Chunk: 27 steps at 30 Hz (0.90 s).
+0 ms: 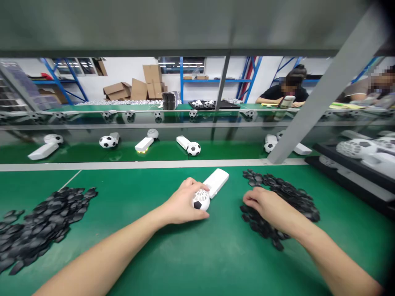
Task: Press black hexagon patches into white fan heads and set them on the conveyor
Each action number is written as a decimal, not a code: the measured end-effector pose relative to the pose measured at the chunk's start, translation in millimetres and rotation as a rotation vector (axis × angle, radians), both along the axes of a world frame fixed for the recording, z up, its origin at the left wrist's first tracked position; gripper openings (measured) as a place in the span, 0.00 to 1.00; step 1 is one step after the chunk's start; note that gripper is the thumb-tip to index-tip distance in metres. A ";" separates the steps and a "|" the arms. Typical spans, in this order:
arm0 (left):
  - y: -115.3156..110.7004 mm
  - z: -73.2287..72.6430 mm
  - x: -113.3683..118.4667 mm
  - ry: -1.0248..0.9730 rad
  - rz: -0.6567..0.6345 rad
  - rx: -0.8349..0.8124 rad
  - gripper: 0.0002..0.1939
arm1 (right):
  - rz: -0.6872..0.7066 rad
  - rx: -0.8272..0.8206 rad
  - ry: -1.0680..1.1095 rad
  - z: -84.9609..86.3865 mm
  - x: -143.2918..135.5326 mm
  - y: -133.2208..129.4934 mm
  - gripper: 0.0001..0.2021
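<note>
My left hand (185, 201) is wrapped round a white soccer-ball-shaped piece (202, 201) with an open lattice and a black patch. A white rectangular handle (217, 181) joins it and points away to the upper right, lying on the green worktop (197, 255). Over a pile of small black pieces (290, 197), my right hand (262, 203) hangs with thumb and fingertips pinched together. Whatever those fingertips may hold is too small to make out.
Another heap of black pieces (46, 224) lies at left. Beyond a pale rail (92, 166), several ball-and-handle units (194, 148) lie on a green belt. Black trays (354, 164) with white units stand at right, behind a slanted grey post (314, 98). Two people sit across.
</note>
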<state>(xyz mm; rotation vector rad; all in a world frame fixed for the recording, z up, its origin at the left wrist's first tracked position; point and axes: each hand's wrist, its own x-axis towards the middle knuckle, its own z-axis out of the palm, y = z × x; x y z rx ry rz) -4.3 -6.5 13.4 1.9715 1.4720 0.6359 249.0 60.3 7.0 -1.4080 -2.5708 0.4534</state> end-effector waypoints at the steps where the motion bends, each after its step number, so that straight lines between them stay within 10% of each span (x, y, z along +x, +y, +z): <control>1: 0.4 -0.5 -0.1 -0.007 -0.015 0.005 0.27 | 0.017 0.006 0.011 1.6 -1.8 -1.0 0.12; 16: 5.3 2.5 -4.5 0.053 -0.075 -0.069 0.26 | 0.037 0.117 0.142 6.8 -15.7 -9.5 0.08; 27: 7.6 2.0 -8.0 0.014 -0.082 -0.093 0.26 | 0.114 0.259 -0.154 -6.7 -34.0 -5.8 0.12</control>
